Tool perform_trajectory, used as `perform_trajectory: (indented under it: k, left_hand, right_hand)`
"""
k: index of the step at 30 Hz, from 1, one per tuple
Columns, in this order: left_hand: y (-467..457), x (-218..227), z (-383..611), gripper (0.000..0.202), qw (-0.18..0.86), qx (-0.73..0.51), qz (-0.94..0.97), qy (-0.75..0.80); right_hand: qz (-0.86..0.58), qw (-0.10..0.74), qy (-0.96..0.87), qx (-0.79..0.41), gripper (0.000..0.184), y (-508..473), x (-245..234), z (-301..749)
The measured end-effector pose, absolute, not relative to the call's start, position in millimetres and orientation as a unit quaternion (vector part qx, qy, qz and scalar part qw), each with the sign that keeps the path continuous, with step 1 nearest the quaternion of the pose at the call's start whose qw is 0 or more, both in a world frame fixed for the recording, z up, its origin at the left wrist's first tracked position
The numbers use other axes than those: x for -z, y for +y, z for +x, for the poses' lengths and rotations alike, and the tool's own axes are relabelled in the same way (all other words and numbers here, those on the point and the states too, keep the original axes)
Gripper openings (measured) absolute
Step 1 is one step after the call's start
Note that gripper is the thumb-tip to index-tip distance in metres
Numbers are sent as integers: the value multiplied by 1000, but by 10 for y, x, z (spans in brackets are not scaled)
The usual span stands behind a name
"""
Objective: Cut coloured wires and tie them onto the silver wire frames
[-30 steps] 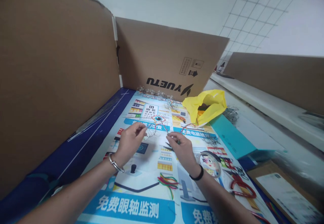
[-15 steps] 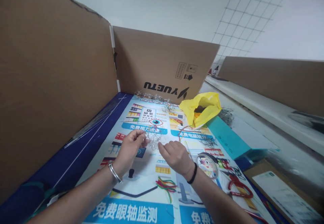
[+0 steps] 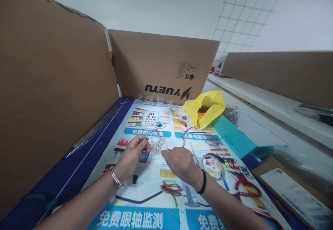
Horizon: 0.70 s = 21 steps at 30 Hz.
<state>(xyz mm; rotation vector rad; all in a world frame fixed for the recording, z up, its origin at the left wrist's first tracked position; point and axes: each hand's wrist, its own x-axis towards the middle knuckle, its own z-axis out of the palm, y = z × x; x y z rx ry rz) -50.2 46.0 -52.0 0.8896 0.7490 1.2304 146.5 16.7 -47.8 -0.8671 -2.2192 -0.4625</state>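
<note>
A tangle of thin silvery wire point(image 3: 157, 144), bent into loops, stands out from the fingertips of my left hand point(image 3: 134, 155), which pinches its left side. My right hand point(image 3: 182, 164) is closed just right of the wire, thumb toward it. A small dark tip shows by its fingers, but what they hold is too small to name. Below both hands, a bundle of red, green and yellow cords point(image 3: 171, 188) lies on the printed poster point(image 3: 148, 174).
A yellow bag point(image 3: 192, 110) lies open at the back right beside a teal box point(image 3: 234, 140). More wire tangles point(image 3: 153, 99) lie along the upright cardboard panel point(image 3: 161, 63). Red-handled pliers or scissors point(image 3: 248, 190) and a brown package point(image 3: 291, 188) are at the right.
My right hand has moved slightly right and down, widening the gap to the wire. My left hand still pinches the wire. The camera view has shifted a little.
</note>
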Motion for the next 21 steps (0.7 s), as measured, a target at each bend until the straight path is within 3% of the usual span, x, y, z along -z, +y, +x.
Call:
perform_trajectory:
  k: [3,8,21]
  left_hand:
    - [453,490,-506,17,673,-529,399,329]
    - [430,473,-481,18,686,-497,410,338]
    - [501,623,-497,19,711,-442,435,332]
  right_hand:
    - [-482,454,-748,-34,14,190,425,1470]
    - [-537,466,-632,-309,19,287,356,1493]
    - [-520,465,-542,-468,22,318,421,1499]
